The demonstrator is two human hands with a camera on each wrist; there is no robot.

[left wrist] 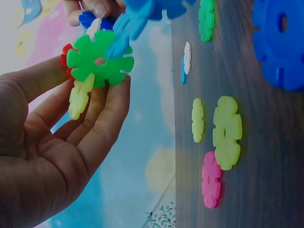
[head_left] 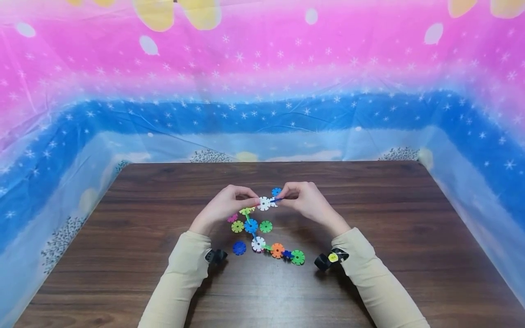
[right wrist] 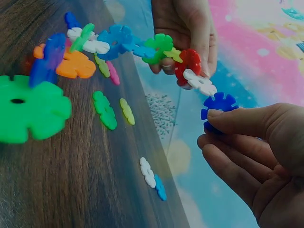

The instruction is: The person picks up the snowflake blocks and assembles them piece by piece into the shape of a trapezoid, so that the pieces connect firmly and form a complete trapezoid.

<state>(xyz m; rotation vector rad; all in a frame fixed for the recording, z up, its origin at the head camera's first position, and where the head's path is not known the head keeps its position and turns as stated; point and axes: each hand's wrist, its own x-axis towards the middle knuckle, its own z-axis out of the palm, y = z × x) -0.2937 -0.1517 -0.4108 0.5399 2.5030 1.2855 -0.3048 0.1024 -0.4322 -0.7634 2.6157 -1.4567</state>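
Note:
A chain of slotted plastic flower discs, joined edge to edge, runs between my hands and the near side of the table. Its near end is a green disc (head_left: 297,257), followed by an orange disc (head_left: 277,250) and others. With thumb and fingers my left hand (head_left: 229,202) pinches the chain at a red disc (right wrist: 189,64), beside a green disc (left wrist: 99,59). A white disc (right wrist: 199,84) sticks out from the red one. My right hand (head_left: 307,200) pinches a dark blue disc (right wrist: 218,111), its edge right at the white disc's rim.
Loose discs lie on the brown wooden table (head_left: 369,218): a dark blue disc (head_left: 239,248), a yellow disc (head_left: 237,226), a pink disc (left wrist: 211,180), a green disc (head_left: 265,226), and a white disc (right wrist: 147,172) beside a blue disc (right wrist: 160,187). A patterned cloth (head_left: 262,109) hangs behind.

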